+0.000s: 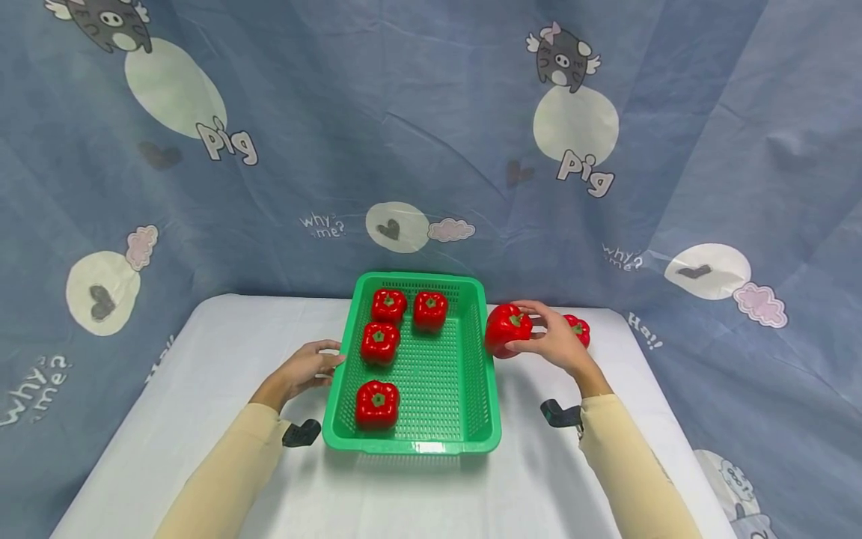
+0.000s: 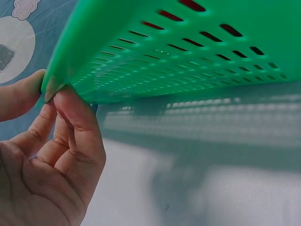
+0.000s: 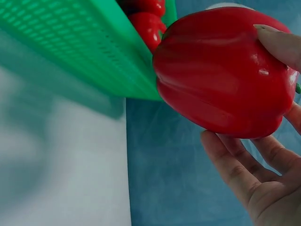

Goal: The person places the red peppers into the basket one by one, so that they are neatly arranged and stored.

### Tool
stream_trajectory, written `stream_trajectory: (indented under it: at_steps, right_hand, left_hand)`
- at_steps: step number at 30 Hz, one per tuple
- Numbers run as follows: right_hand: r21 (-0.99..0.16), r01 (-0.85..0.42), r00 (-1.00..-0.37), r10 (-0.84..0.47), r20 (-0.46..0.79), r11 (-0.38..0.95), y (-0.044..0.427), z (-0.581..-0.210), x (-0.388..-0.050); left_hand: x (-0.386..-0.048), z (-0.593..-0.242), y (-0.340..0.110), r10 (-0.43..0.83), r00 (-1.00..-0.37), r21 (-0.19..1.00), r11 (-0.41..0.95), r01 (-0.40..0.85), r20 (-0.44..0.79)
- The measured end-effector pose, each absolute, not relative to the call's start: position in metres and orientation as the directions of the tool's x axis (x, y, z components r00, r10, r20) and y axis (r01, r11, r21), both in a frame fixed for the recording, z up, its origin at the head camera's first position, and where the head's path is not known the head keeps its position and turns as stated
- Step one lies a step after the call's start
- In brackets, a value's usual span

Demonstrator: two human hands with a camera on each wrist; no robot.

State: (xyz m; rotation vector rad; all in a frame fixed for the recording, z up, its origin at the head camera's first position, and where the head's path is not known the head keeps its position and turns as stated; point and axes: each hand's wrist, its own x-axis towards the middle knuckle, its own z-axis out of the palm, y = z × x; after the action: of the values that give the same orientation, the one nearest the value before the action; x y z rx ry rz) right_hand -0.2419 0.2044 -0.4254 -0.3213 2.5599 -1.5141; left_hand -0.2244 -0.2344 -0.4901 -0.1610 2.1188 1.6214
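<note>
A red bell pepper (image 1: 505,330) is gripped in my right hand (image 1: 560,341), just off the basket's right side; in the right wrist view the pepper (image 3: 221,70) sits between thumb and fingers. My left hand (image 1: 304,372) pinches the left rim of the green plastic basket (image 1: 481,442), its thumb and fingers (image 2: 82,113) meeting at the edge in the left wrist view. Inside the basket several red bell peppers stand along the left and far side, one of them the near-left pepper (image 1: 377,405). Behind my right hand lies another bell pepper (image 1: 578,329), partly hidden.
The basket stands on a white-covered table (image 1: 222,352). A blue printed cloth (image 1: 431,135) hangs behind and around it. Black devices (image 1: 301,433) are strapped at both wrists, over cream sleeves (image 1: 229,471).
</note>
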Motion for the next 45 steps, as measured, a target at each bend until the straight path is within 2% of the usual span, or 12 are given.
stream_trajectory:
  at_steps: [20,31,45]
  right_hand:
    - [-0.874,-0.149,-0.945,-0.327,-0.012,0.462,0.164,-0.433,-0.251]
    - [-0.844,-0.184,-0.934,-0.358,-0.010,0.504,0.146,-0.440,-0.260]
    - [-0.822,-0.169,-0.928,-0.369,-0.053,0.544,0.120,-0.449,-0.270]
  left_hand:
    - [-0.225,-0.491,-0.235,0.186,-0.882,0.881,0.294,-0.370,-0.432]
    - [-0.224,-0.491,-0.234,0.167,-0.887,0.875,0.318,-0.364,-0.430]
    - [-0.225,-0.490,-0.234,0.183,-0.884,0.880,0.302,-0.366,-0.430]
